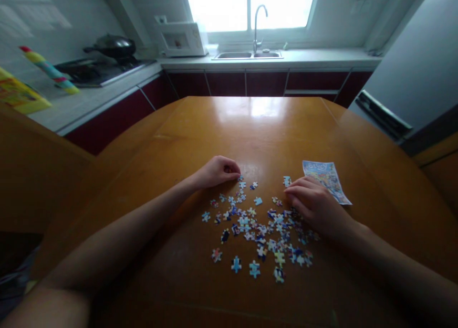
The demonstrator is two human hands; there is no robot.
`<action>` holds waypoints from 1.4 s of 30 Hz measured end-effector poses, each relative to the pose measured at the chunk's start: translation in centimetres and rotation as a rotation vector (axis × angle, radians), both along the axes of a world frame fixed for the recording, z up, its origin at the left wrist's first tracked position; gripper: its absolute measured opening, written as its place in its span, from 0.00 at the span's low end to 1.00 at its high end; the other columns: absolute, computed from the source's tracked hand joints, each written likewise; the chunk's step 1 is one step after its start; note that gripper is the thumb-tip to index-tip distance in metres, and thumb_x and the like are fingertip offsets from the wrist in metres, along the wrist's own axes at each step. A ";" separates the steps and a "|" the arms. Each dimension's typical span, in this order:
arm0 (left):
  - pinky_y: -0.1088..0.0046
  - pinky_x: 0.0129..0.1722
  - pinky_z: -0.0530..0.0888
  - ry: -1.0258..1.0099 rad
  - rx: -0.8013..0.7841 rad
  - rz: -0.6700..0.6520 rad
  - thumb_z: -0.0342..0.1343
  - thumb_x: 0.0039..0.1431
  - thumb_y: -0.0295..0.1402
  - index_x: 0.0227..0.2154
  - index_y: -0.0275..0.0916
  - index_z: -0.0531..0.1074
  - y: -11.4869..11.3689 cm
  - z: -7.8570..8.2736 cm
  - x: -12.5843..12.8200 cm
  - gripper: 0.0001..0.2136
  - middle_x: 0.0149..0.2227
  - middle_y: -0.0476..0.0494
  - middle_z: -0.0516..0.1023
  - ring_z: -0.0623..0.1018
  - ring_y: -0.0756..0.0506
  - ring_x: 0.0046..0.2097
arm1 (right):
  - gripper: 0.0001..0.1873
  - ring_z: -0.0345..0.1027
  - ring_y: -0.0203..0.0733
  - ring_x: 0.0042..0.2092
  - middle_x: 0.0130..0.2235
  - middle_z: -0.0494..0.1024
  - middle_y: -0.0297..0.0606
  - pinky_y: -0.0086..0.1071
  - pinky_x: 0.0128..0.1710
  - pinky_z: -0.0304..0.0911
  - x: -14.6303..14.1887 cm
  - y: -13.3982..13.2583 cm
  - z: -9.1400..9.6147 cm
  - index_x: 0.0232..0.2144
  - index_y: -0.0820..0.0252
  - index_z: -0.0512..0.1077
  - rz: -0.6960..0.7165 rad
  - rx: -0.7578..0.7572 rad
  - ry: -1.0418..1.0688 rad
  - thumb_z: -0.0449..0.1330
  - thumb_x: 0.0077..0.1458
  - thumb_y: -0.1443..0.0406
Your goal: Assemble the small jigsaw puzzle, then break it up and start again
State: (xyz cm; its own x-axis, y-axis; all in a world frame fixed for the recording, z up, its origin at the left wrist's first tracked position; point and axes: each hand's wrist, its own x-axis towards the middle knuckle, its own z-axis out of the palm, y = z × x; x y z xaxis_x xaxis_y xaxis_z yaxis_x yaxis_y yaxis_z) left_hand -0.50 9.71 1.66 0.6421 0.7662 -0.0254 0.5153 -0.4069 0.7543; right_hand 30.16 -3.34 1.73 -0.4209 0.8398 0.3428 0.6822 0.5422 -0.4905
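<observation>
The left hand [216,172] has its fingertips together at a puzzle piece [241,178] (whether they grip it, I cannot tell). The right hand [315,204] bends its fingers loosely beside another piece [286,181]; any hold there is hidden. The scattered pieces [263,230] lie on the surface [232,137], mostly nearer than the fingers. Each should be light and stiff, best pinched by opposite edges.

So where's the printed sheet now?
On the right in the head view, the sheet lies on the table, just beyond the right hand, which partly hides it, and past the puzzle pieces.
</observation>
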 end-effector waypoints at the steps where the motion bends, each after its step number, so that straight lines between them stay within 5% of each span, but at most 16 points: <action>1: 0.78 0.28 0.66 0.006 0.007 0.004 0.62 0.55 0.36 0.31 0.33 0.79 0.0 -0.1 0.0 0.10 0.27 0.45 0.79 0.72 0.53 0.28 | 0.10 0.68 0.47 0.44 0.39 0.79 0.41 0.44 0.46 0.65 0.0 0.0 0.0 0.38 0.56 0.76 0.001 0.001 0.003 0.56 0.59 0.71; 26: 0.78 0.31 0.68 0.029 0.016 -0.118 0.61 0.57 0.36 0.36 0.35 0.79 0.1 0.5 -0.6 0.09 0.31 0.45 0.80 0.74 0.52 0.31 | 0.10 0.69 0.48 0.44 0.39 0.79 0.40 0.45 0.45 0.65 0.0 -0.1 0.1 0.38 0.55 0.76 -0.010 -0.007 -0.007 0.56 0.59 0.70; 32: 0.77 0.32 0.67 0.039 0.160 -0.107 0.60 0.58 0.35 0.34 0.36 0.80 0.5 0.4 -0.6 0.08 0.32 0.44 0.78 0.72 0.51 0.32 | 0.09 0.68 0.48 0.44 0.38 0.79 0.40 0.45 0.45 0.65 0.1 0.0 0.1 0.37 0.56 0.76 -0.009 0.002 -0.019 0.56 0.58 0.70; 42: 0.77 0.28 0.65 0.045 0.121 -0.069 0.63 0.54 0.36 0.33 0.36 0.80 -0.1 0.1 -0.2 0.09 0.32 0.45 0.74 0.69 0.52 0.29 | 0.09 0.69 0.48 0.43 0.39 0.79 0.41 0.45 0.46 0.65 0.5 0.2 0.3 0.37 0.58 0.77 -0.070 0.007 -0.019 0.56 0.60 0.69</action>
State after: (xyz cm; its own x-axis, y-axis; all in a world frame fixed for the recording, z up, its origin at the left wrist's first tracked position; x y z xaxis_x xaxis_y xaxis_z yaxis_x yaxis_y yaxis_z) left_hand -0.71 9.64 1.76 0.6938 0.7193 0.0351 0.5148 -0.5295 0.6743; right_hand 30.68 -3.12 2.00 -0.3676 0.8650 0.3415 0.7281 0.4962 -0.4730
